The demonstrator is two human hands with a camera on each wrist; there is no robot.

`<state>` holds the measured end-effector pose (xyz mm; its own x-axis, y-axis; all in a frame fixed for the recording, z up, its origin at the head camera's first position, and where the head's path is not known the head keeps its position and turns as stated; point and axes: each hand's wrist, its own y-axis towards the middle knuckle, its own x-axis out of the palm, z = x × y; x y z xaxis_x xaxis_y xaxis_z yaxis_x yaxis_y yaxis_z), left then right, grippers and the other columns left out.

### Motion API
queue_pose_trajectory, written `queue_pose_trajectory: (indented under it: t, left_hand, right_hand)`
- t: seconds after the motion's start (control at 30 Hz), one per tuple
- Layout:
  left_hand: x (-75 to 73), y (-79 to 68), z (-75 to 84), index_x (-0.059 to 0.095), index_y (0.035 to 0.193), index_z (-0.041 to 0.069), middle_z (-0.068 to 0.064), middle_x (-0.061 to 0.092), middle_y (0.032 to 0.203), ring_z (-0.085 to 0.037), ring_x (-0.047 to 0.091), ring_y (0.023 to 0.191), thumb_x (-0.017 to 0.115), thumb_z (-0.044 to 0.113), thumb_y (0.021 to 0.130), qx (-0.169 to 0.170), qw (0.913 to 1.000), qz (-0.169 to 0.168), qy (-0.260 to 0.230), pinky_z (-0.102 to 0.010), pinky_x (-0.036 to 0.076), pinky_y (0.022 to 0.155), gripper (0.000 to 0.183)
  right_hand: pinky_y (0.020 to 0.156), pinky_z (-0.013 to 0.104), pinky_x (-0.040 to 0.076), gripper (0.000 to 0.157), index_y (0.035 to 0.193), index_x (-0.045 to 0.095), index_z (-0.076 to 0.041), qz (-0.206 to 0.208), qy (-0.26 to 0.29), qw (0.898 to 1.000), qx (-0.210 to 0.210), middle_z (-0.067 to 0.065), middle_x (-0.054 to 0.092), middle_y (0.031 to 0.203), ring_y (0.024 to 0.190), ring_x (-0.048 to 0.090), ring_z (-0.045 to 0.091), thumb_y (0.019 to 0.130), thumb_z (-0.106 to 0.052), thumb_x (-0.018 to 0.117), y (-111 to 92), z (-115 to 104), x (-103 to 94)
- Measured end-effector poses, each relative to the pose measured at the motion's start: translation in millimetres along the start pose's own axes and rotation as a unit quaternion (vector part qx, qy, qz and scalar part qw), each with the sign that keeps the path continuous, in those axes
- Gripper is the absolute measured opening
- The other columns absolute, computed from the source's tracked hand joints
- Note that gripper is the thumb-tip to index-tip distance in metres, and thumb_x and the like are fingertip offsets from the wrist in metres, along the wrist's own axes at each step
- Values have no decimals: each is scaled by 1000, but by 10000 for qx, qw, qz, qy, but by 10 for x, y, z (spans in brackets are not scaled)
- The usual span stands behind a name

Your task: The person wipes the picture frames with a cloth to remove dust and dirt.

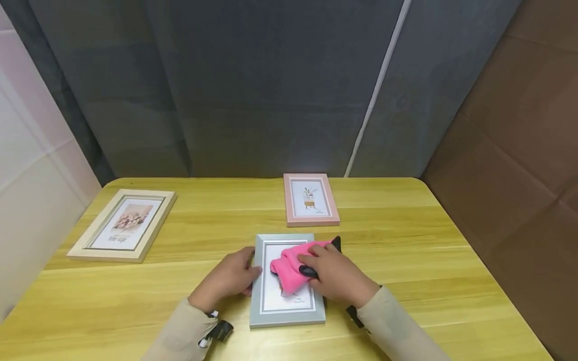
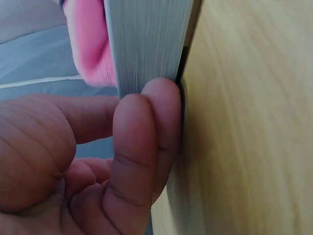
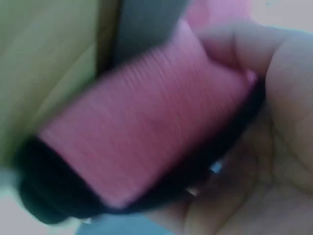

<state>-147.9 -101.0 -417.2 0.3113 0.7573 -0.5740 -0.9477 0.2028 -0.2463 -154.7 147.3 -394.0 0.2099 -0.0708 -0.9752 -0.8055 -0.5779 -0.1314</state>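
A grey picture frame (image 1: 287,319) lies face up at the front middle of the table. My left hand (image 1: 232,273) grips its left edge, thumb on the top face and fingers against the side (image 2: 146,44). Over the frame's picture, my right hand (image 1: 336,273) holds a bunched pink cloth (image 1: 289,268) with black edging. In the right wrist view the cloth (image 3: 146,117) is blurred, folded under the fingers and hanging past the frame's edge. The cloth covers most of the upper and middle picture.
A pink picture frame (image 1: 311,220) lies behind the grey one, near the table's back edge. At the left lies a cream picture frame (image 1: 106,254). Grey cloth (image 1: 271,90) hangs behind the wooden table (image 1: 406,240), with brown cloth (image 1: 510,150) at the right.
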Motion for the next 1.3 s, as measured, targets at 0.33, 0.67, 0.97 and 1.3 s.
queue_pose_trajectory:
  t: [0.33, 0.67, 0.97, 1.3]
  left_hand:
    - [1, -12, 29, 43, 143, -8, -10, 57, 77, -18, 60, 53, 58, 8, 99, 87, 9999, -22, 60, -33, 52, 48, 49]
    - [-21, -4, 11, 35, 150, -5, -12, 61, 86, -17, 60, 55, 58, 10, 100, 7, 9998, -137, 164, -32, 52, 51, 57]
    - [-31, 23, 17, 31, 150, -9, -21, 62, 107, -17, 60, 53, 58, 15, 101, -180, 9994, -20, 305, -32, 52, 51, 61]
    - [10, 26, 31, 39, 148, -6, -12, 61, 85, -18, 60, 53, 57, 10, 100, -13, 10000, 40, 40, -33, 52, 49, 54]
  right_hand:
    - [97, 40, 48, 49, 135, 64, -18, -118, -251, 9973, -681, 5, 62, 128, 113, 54, 28, 87, -26, 75, -417, -196, -13]
    - [109, 48, 38, 50, 140, 59, -15, 435, 182, 9983, 330, 13, 52, 143, 132, 45, 36, 91, -15, 72, 183, 16, 1]
    - [111, 47, 36, 52, 142, 58, -20, 464, 499, 9961, 560, 10, 50, 147, 135, 43, 34, 92, -13, 71, 398, 126, -40]
    - [104, 47, 44, 50, 139, 61, -18, 94, -159, 9998, 69, 10, 58, 139, 126, 51, 34, 91, -24, 72, 66, -26, -45]
